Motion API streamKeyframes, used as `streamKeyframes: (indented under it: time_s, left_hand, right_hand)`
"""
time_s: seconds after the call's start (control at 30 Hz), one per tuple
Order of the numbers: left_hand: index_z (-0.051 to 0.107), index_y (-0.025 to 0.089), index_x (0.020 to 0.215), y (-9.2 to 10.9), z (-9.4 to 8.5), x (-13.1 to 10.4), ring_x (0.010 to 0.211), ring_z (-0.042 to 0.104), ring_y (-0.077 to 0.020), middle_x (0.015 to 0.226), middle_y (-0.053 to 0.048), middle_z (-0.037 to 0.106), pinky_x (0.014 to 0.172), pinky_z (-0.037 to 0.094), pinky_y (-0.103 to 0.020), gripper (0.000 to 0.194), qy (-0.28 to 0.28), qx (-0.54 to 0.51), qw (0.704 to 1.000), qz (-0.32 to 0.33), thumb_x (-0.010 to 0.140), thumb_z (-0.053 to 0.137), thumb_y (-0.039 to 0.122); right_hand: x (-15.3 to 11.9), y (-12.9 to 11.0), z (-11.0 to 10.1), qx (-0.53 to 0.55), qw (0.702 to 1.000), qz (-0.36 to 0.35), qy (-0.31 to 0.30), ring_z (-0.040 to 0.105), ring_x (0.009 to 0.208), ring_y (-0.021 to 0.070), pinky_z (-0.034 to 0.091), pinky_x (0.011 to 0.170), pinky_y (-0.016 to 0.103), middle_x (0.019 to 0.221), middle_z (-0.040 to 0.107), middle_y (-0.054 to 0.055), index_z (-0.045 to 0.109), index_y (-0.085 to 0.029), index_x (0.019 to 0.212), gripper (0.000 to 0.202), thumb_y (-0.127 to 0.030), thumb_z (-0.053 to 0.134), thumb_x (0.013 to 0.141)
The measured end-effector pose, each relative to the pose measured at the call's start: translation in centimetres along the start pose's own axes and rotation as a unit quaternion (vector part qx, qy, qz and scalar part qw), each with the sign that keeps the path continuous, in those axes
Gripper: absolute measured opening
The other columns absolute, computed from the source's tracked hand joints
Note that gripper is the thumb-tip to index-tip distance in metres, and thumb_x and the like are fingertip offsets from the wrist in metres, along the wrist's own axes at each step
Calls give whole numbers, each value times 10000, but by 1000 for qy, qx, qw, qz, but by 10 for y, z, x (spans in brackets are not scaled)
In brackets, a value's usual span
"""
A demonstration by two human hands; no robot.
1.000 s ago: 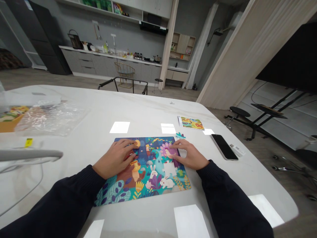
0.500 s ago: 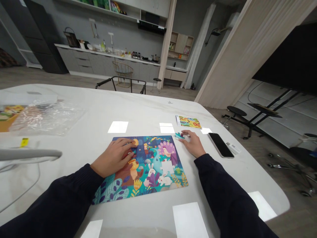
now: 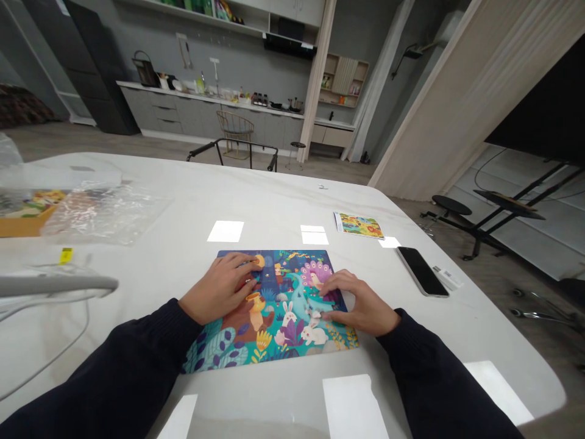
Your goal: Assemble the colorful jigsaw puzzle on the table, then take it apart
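Observation:
A colourful jigsaw puzzle (image 3: 287, 332) with forest animals lies on the white table in front of me. My left hand (image 3: 222, 289) rests flat on its upper left part, fingers spread, holding nothing. Over the puzzle's right side, my right hand (image 3: 365, 305) grips a teal puzzle piece (image 3: 316, 303) between thumb and fingers. The piece is over the spot where the white gap was, between the peacock and the white rabbit. It looks slightly tilted, with a bit of white showing near the thumb; whether it sits flush I cannot tell.
Beyond the puzzle lies a small picture card (image 3: 359, 225). A phone (image 3: 421, 271) and a small white box (image 3: 448, 277) are to the right. On the left are clear plastic wrap (image 3: 107, 213), a yellow-orange box (image 3: 25, 222) and a grey-white arm with a cable (image 3: 59, 285).
My right hand has brought the puzzle piece from the table beyond the puzzle's upper right corner onto the gap. My left hand stays on the puzzle. The view has shifted slightly.

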State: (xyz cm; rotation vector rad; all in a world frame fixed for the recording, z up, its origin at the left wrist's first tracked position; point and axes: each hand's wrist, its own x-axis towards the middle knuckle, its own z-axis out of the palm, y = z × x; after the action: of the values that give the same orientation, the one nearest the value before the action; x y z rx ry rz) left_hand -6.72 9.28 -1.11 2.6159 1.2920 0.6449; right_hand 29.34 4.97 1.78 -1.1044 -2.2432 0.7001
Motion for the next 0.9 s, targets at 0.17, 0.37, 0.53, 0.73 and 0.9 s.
streamKeyframes:
  time_s: [0.17, 0.37, 0.53, 0.73, 0.9]
  left_hand:
    - [714, 267, 1250, -1, 1, 0, 1274, 587, -311, 1364, -82, 681, 1044, 495, -496, 341, -3, 0, 1000, -1, 1012, 510, 402]
    - [704, 261, 1265, 0, 0, 0, 1280, 588, -310, 1386, -84, 671, 1046, 491, -505, 339, -10, 8, 1000, -5, 1009, 519, 383]
    - [703, 264, 1269, -2, 2, 0, 1277, 592, -309, 1387, -85, 670, 1058, 489, -497, 349, -5, 6, 1000, 2, 1005, 514, 391]
    - [696, 255, 1278, -5, -2, 1, 1306, 577, -302, 1414, -88, 652, 1100, 476, -506, 355, 6, -8, 1000, 1, 1034, 486, 405]
    - [681, 229, 1264, -32, -18, -7, 1325, 564, -309, 1388, -108, 663, 1143, 448, -536, 397, 61, -4, 997, -49, 1048, 458, 477]
  right_hand:
    - [-3, 3, 8, -34, 999, -35, -12, 659, 1079, 293, 502, 966, 498, 1087, 749, 81, 801, -275, 997, 258, -392, 911, 794]
    - [-4, 7, 7, -65, 996, -48, -26, 664, 1075, 289, 498, 964, 488, 1064, 752, 64, 846, -320, 1009, 266, -426, 922, 777]
    - [-5, 2, 10, -91, 994, -53, -24, 657, 1055, 285, 503, 938, 484, 1060, 730, 76, 861, -328, 992, 222, -447, 894, 807]
    - [-4, 25, 4, -23, 991, 36, 128, 678, 930, 245, 567, 867, 429, 1010, 723, 81, 797, -280, 1222, 344, -490, 675, 978]
    - [-9, 73, -3, -93, 955, 122, 252, 686, 1156, 321, 551, 1036, 547, 1230, 757, 135, 770, -222, 1233, 417, -502, 592, 982]
